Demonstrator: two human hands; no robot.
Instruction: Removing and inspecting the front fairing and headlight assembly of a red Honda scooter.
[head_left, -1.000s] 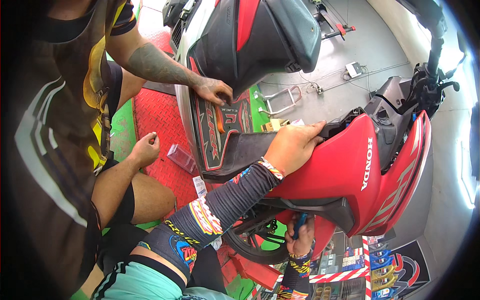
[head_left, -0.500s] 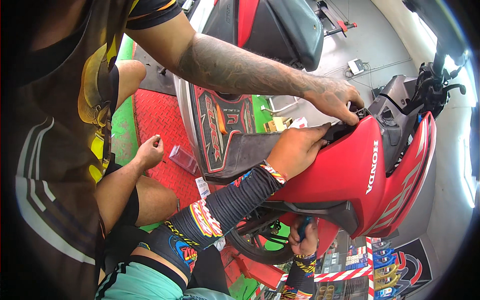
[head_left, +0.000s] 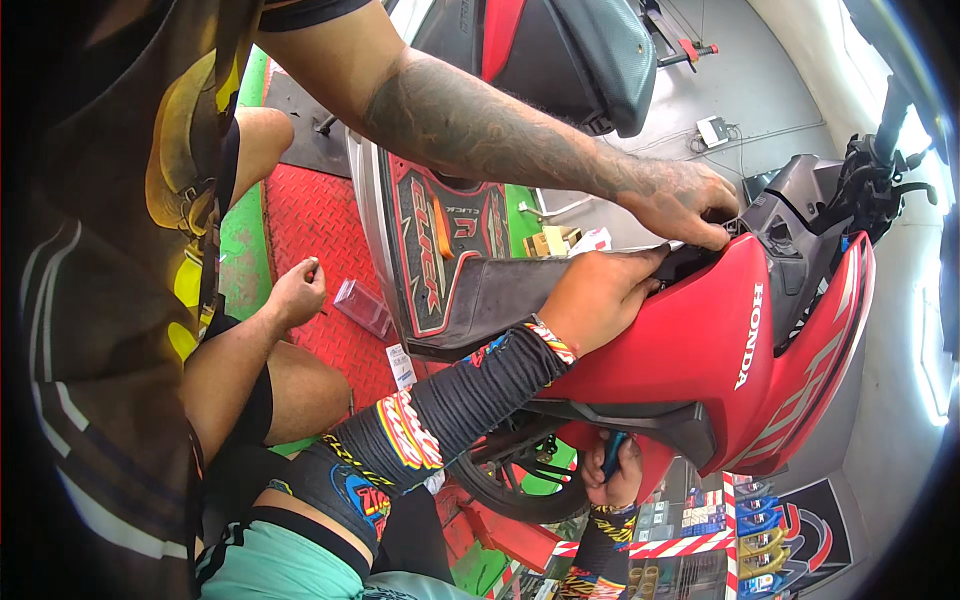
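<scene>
Holding the blue tool: the right hand (head_left: 615,482), fingers closed round the blue tool (head_left: 613,453), which stands upright in its fist; its working end is hard to make out.
Below the dark trim: the right hand and the tool are just under the dark trim (head_left: 645,418) along the lower side of the red panel (head_left: 655,345), near the wheel (head_left: 515,490).
Upper panel edge: the left hand (head_left: 592,300) lies across the upper edge of the red panel, fingers partly bent at the dark opening; whether it grips the rim or only rests there, I cannot tell.
Scooter: it appears sideways, with the handlebar (head_left: 880,185) at the right and the seat (head_left: 620,65) at the top.
Co-worker: a tattooed arm (head_left: 480,125) crosses above, its hand (head_left: 685,200) at the panel's upper edge beside the left hand; the co-worker's other hand (head_left: 297,293) is curled near the knee.
Footboard: a patterned mat (head_left: 472,207) with an orange strip (head_left: 443,240) on it.
Red platform: on the platform (head_left: 305,225), a clear plastic box (head_left: 362,306) is just beside the footboard, near a white card (head_left: 400,367).
Shelf: at lower right, red-and-white striped edging (head_left: 690,547) and blue and gold bottles (head_left: 762,540).
</scene>
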